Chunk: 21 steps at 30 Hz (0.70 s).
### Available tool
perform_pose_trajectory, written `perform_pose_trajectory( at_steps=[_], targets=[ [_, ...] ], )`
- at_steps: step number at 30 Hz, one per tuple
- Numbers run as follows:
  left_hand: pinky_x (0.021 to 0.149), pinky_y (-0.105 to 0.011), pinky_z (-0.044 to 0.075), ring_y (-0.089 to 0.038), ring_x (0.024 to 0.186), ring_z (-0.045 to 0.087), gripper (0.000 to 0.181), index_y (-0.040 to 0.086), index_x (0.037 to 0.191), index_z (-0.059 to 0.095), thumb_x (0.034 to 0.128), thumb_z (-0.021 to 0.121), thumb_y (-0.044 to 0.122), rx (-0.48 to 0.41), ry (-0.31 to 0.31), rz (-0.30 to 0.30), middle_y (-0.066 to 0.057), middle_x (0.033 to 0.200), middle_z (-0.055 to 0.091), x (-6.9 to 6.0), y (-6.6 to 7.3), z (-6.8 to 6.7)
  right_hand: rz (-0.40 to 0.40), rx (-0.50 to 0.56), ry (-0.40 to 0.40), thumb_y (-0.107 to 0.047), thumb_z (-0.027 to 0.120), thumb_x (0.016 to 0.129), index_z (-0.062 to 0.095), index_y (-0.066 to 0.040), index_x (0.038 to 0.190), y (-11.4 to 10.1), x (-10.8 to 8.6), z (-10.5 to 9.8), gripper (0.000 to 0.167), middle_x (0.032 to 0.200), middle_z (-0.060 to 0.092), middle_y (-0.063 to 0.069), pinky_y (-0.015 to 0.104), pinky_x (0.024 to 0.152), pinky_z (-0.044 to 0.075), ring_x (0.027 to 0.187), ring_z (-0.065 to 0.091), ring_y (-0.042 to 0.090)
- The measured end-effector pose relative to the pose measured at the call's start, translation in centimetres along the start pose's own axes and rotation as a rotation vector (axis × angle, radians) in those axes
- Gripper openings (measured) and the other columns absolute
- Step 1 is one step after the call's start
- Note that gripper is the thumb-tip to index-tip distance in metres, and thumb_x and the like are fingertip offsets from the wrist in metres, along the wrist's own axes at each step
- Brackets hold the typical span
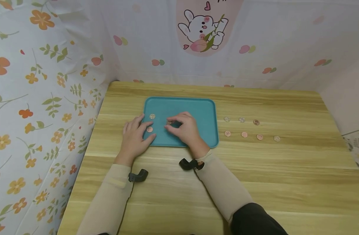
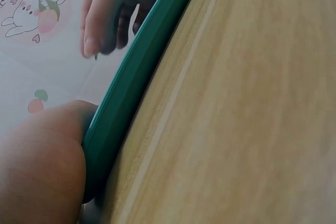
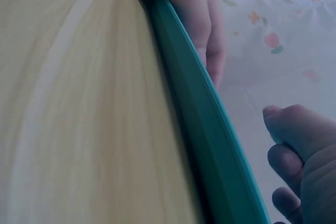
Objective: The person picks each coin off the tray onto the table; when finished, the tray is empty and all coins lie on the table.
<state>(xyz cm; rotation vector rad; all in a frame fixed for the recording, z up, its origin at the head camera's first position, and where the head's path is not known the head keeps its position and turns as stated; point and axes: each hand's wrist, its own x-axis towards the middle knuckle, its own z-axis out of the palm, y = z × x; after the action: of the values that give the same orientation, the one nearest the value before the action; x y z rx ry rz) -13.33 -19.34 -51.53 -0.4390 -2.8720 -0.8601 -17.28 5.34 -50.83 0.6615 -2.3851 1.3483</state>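
My right hand (image 1: 186, 128) is over the middle of the blue tray (image 1: 194, 112) and pinches a small coin (image 1: 169, 123) between thumb and fingers. The left wrist view shows the edge of this coin just under the fingertips; its face is mostly hidden. My left hand (image 1: 133, 137) rests at the tray's left edge, fingers spread and relaxed. Between its thumb and index finger lies a copper-coloured coin (image 1: 149, 129) on the tray. Farther back, a gold-toned coin (image 1: 152, 116) lies flat near the left rim.
Right of the tray, several coins lie on the wooden table (image 1: 255, 169) in two rows. A silvery coin (image 1: 227, 119) begins the back row and a copper-coloured one (image 1: 227, 133) the front. Patterned cloth (image 1: 156, 39) hangs behind the table and on the left.
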Motion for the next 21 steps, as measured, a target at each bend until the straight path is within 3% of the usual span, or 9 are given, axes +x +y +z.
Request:
perform_pose_trajectory(
  at_steps=[10,21],
  targets=[
    [0.124,-0.068,0.009,-0.044,0.154,0.032,0.056,0.013,0.146,0.066,0.0977,0.071,0.042,-0.023,0.004,0.004,-0.017,0.169,0.036,-0.1,-0.2,0.1,-0.003,-0.023,0.082,-0.01,0.086,0.089,0.086,-0.005,0.102,1.6,-1.5,-3.5,0.014,0.093,0.081,0.006,0.044,0.085,0.053,0.101,0.066,0.029],
    [0.123,-0.069,0.01,-0.046,0.153,0.031,0.054,0.013,0.145,0.066,0.0983,0.072,0.039,-0.036,0.0,0.012,-0.018,0.169,0.036,-0.1,-0.3,0.1,0.001,-0.123,0.222,-0.009,0.085,0.09,0.086,-0.004,0.1,4.2,-3.9,-9.6,0.011,0.092,0.081,0.009,0.043,0.082,0.053,0.098,0.068,0.031]
  ],
)
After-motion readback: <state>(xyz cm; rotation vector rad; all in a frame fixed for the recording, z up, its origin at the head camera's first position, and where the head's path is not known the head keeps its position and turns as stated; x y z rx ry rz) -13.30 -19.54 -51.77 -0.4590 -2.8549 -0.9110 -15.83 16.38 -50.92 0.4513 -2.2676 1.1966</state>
